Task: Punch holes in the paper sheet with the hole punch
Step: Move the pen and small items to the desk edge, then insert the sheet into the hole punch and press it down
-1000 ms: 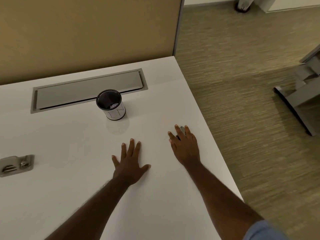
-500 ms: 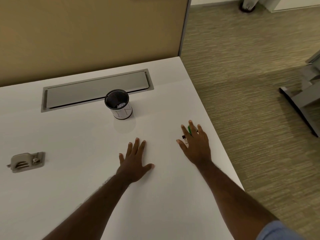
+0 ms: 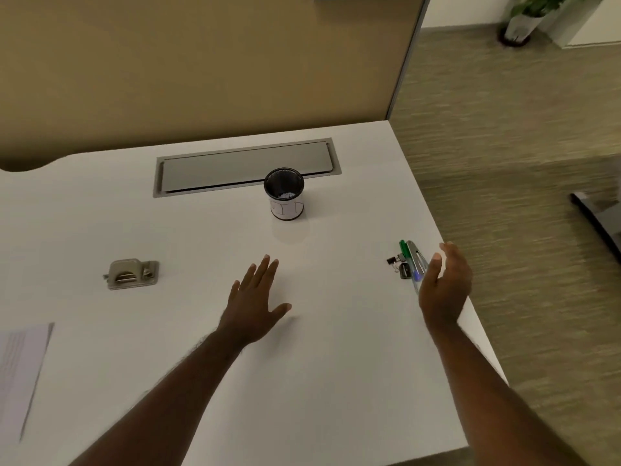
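A grey metal hole punch point(image 3: 131, 274) sits on the white desk point(image 3: 336, 348), left of centre. A white paper sheet point(image 3: 20, 371) lies at the desk's left edge, partly cut off by the frame. My left hand point(image 3: 255, 301) hovers low over the middle of the desk, fingers spread, holding nothing, well right of the punch. My right hand point(image 3: 443, 287) is raised near the right edge, palm turned inward and fingers apart, empty.
Pens point(image 3: 411, 260), a binder clip point(image 3: 391, 261) and a small dark item lie just left of my right hand. A black mesh cup point(image 3: 285, 194) stands before a grey cable tray lid point(image 3: 247, 166). A tan partition point(image 3: 201, 62) backs the desk; carpet lies to the right.
My right hand has lifted off the pens and clip, uncovering them. My left hand has risen slightly. The view has swung left, bringing the paper sheet into sight.
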Demonstrator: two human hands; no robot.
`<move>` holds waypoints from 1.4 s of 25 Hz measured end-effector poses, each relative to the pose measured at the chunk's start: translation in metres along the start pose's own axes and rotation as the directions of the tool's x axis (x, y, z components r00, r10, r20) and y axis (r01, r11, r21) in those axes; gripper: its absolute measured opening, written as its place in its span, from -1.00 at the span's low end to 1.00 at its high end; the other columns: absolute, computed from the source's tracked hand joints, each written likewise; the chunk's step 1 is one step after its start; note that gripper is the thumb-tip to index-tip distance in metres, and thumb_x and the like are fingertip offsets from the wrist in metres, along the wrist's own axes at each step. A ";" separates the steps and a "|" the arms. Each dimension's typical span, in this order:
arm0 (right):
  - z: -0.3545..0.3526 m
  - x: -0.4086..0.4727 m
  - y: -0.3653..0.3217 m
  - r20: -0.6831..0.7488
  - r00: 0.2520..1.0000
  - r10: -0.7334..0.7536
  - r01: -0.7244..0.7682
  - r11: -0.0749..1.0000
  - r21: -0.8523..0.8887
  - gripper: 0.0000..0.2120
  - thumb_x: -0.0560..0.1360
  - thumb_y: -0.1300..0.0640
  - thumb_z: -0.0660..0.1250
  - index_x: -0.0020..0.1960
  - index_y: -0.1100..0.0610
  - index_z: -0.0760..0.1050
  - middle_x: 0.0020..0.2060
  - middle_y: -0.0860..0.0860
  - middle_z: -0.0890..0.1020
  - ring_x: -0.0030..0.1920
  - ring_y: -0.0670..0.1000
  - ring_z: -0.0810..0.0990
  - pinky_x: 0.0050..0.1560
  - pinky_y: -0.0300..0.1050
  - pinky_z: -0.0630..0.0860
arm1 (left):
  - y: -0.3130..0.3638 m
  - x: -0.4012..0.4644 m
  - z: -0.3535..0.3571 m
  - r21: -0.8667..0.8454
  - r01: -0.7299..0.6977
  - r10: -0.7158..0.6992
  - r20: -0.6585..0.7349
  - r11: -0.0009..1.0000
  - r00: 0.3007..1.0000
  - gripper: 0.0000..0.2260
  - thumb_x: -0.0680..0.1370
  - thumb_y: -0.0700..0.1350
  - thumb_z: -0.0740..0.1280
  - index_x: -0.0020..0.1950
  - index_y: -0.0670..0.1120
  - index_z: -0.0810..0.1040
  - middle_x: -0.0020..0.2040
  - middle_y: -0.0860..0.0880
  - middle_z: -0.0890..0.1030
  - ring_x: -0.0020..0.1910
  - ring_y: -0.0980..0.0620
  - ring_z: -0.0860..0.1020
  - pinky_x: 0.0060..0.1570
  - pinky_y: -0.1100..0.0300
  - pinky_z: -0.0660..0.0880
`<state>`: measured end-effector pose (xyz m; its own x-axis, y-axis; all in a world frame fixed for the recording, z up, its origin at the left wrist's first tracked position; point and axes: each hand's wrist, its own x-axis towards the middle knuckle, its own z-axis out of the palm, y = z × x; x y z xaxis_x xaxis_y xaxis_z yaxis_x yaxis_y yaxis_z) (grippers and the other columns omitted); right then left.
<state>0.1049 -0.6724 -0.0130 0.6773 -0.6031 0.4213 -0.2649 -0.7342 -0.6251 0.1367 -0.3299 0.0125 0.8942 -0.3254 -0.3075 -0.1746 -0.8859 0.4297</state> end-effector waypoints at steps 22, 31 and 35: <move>0.137 -0.352 -0.392 0.723 0.400 -0.563 0.617 0.749 0.242 -0.47 0.54 -0.13 0.08 0.45 0.06 0.24 0.47 0.01 0.29 0.48 0.04 0.21 0.41 0.05 0.21 | -0.350 -0.247 -0.103 -0.126 0.334 -0.354 -0.207 0.934 0.912 -0.26 0.55 0.20 0.23 0.58 0.06 -0.11 0.59 0.09 -0.11 0.57 0.01 -0.08 0.50 -0.09 -0.04; 0.194 -0.418 -0.462 0.804 0.313 -0.505 0.577 0.774 0.261 -0.45 0.49 -0.13 0.10 0.40 0.11 0.32 0.40 0.07 0.40 0.40 0.13 0.36 0.35 0.12 0.30 | -0.474 -0.264 -0.114 -0.165 0.516 -0.541 -0.216 0.840 0.812 -0.28 0.53 0.17 0.29 0.57 -0.03 0.05 0.59 -0.03 0.07 0.55 -0.06 0.09 0.47 -0.18 0.12; 0.214 -0.420 -0.476 0.839 0.293 -0.458 0.547 0.800 0.245 -0.39 0.50 -0.10 0.19 0.46 0.16 0.23 0.47 0.12 0.27 0.46 0.15 0.25 0.43 0.15 0.24 | -0.517 -0.269 -0.123 -0.200 0.614 -0.645 -0.227 0.764 0.729 -0.33 0.51 0.12 0.33 0.53 -0.07 0.18 0.56 -0.08 0.16 0.53 -0.09 0.14 0.43 -0.23 0.16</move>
<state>0.0933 -0.0028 -0.0338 0.8959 0.4209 -0.1420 0.3269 -0.8411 -0.4308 0.0367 0.2561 -0.0227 0.8583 0.4095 -0.3092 0.4979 -0.8103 0.3090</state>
